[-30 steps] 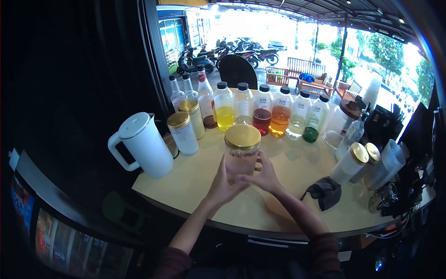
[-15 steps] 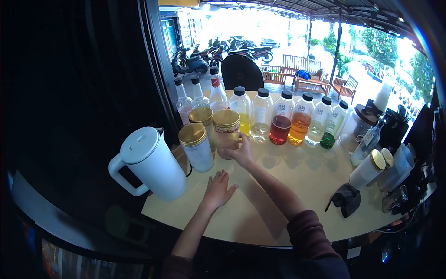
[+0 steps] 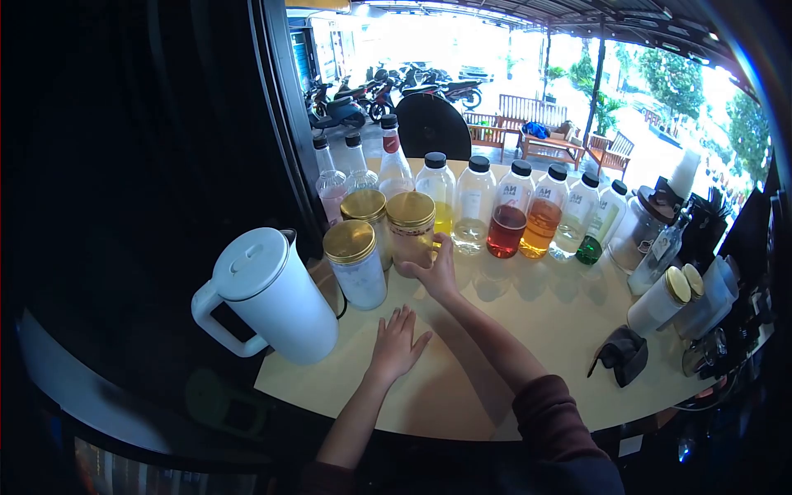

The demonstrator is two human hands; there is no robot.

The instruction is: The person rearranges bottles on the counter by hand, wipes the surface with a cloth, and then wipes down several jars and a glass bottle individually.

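My right hand [image 3: 435, 271] grips the lower right side of a clear jar [image 3: 411, 241] with a gold lid, its thumb across the front. The jar stands among two more gold-lidded jars: one with white contents [image 3: 363, 279] to its front left, another [image 3: 375, 227] just behind that one. My left hand [image 3: 398, 348] lies flat on the pale tabletop [image 3: 462, 388], fingers spread and holding nothing, in front of the jars. A white kettle [image 3: 285, 301] stands to the left of the jars.
Black-capped bottles of coloured liquid, including a red one [image 3: 506, 227], line the back edge. Taller bottles [image 3: 393, 165] stand at the back left. On the right are a dark cloth [image 3: 622, 355], a tilted-looking white jar [image 3: 656, 301] and a pitcher [image 3: 714, 297].
The whole view has shifted slightly, so the tabletop things appear a little further right. My right hand stays at the jar and my left hand stays flat on the table.
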